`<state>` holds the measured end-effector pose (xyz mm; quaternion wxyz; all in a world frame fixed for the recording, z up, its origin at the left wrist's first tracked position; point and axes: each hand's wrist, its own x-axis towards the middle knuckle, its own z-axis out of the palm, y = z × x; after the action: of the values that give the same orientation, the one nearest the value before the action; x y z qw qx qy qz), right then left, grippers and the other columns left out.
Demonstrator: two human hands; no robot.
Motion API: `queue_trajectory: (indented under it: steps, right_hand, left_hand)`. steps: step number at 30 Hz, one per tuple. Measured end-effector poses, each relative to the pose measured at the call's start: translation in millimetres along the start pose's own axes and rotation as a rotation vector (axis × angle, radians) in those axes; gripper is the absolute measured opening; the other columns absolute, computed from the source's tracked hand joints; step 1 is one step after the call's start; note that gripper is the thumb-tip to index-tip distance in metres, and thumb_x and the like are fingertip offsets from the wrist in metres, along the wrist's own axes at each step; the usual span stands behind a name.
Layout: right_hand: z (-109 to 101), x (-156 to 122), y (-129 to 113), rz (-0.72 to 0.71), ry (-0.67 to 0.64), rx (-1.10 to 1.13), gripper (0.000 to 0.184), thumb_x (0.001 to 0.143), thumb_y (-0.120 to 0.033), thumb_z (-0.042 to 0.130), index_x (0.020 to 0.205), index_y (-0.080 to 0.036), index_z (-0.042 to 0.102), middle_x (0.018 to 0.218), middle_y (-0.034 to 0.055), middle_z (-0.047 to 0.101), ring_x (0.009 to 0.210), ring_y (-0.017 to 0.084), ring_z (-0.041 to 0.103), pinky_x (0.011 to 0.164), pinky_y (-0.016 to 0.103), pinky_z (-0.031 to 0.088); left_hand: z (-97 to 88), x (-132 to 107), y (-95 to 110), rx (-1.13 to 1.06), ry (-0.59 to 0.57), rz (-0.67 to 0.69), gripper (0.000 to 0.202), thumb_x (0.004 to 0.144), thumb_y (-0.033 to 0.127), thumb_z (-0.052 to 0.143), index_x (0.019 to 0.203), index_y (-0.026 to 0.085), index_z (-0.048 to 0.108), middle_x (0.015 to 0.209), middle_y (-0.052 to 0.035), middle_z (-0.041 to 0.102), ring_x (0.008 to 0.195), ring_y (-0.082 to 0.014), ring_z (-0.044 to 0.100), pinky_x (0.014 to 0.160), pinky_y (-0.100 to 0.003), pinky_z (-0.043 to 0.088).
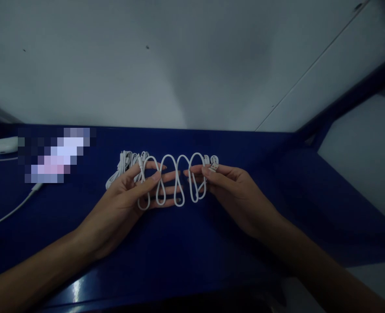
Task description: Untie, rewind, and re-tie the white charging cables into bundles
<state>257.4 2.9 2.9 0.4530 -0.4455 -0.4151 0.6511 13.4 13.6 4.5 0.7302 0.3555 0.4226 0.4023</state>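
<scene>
Between my two hands stretches a white USB cable [178, 182], bent into several wavy loops above the blue table. My left hand [137, 184] pinches its left loops between thumb and forefinger, the other fingers spread out behind them. The cable's thin end stands up near that forefinger. My right hand [227, 180] grips the right loops by thumb and fingers, with the USB plug [214, 167] showing above the thumb. Behind my left hand lie bundled white cables [124, 161], partly hidden by it.
The blue table [179, 265] meets a pale grey wall [114, 87] at the back. A blurred-out bright object [60, 156] lies at the left with a white cord [13, 213] running from it. Beside it is a white rounded device [2, 145]. A blue frame bar [345, 100] slants at the right.
</scene>
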Motion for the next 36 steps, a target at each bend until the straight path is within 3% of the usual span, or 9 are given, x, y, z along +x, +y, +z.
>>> queue_trajectory:
  steps: [6, 12, 21, 30, 36]
  right_hand:
    - [0.0, 0.2, -0.2, -0.001, 0.003, 0.004, 0.018, 0.101, -0.045, 0.082, 0.107, -0.031, 0.091, 0.114, 0.0064, 0.084, 0.11, 0.026, 0.076, 0.112, 0.048, 0.054]
    - [-1.7, 1.9, 2.0, -0.005, -0.004, 0.002, 0.02, 0.1, -0.048, 0.083, 0.108, -0.031, 0.091, 0.117, 0.0063, 0.084, 0.115, 0.027, 0.074, 0.115, 0.049, 0.052]
    - [-2.7, 3.7, 5.9, -0.013, 0.0, 0.058, 0.018, 0.1, -0.044, 0.084, 0.111, -0.032, 0.091, 0.12, 0.0061, 0.085, 0.114, 0.026, 0.075, 0.114, 0.047, 0.053]
    - [-1.7, 3.3, 4.9, 0.0, 0.007, 0.038, 0.019, 0.1, -0.045, 0.082, 0.11, -0.032, 0.091, 0.121, 0.0068, 0.084, 0.115, 0.027, 0.074, 0.113, 0.048, 0.053]
    - [-1.6, 4.4, 4.0, -0.002, 0.03, 0.046, 0.018, 0.101, -0.042, 0.082, 0.106, -0.028, 0.091, 0.118, 0.0081, 0.084, 0.113, 0.027, 0.074, 0.112, 0.047, 0.053]
  left_hand:
    - [0.1, -0.1, 0.6, -0.016, 0.011, -0.001, 0.022, 0.103, 0.032, 0.083, 0.123, 0.026, 0.078, 0.148, -0.012, 0.076, 0.137, -0.0367, 0.072, 0.107, -0.047, 0.068]
    - [2.2, -0.4, 1.7, -0.012, 0.015, -0.013, 0.033, 0.104, 0.032, 0.081, 0.136, 0.025, 0.078, 0.153, -0.015, 0.074, 0.138, -0.0371, 0.072, 0.104, -0.044, 0.07]
    - [3.4, -0.1, 4.4, -0.065, 0.002, -0.06, 0.031, 0.105, 0.039, 0.078, 0.132, 0.024, 0.079, 0.159, -0.0158, 0.068, 0.148, -0.0412, 0.064, 0.108, -0.051, 0.067]
    - [6.8, -1.0, 7.3, -0.11, 0.005, -0.071, 0.036, 0.105, 0.039, 0.078, 0.137, 0.023, 0.077, 0.153, -0.0154, 0.073, 0.143, -0.0411, 0.068, 0.109, -0.053, 0.066]
    - [6.2, -3.7, 9.7, -0.113, 0.069, -0.103, 0.04, 0.106, 0.037, 0.074, 0.142, 0.021, 0.075, 0.154, -0.018, 0.072, 0.139, -0.0426, 0.07, 0.107, -0.055, 0.066]
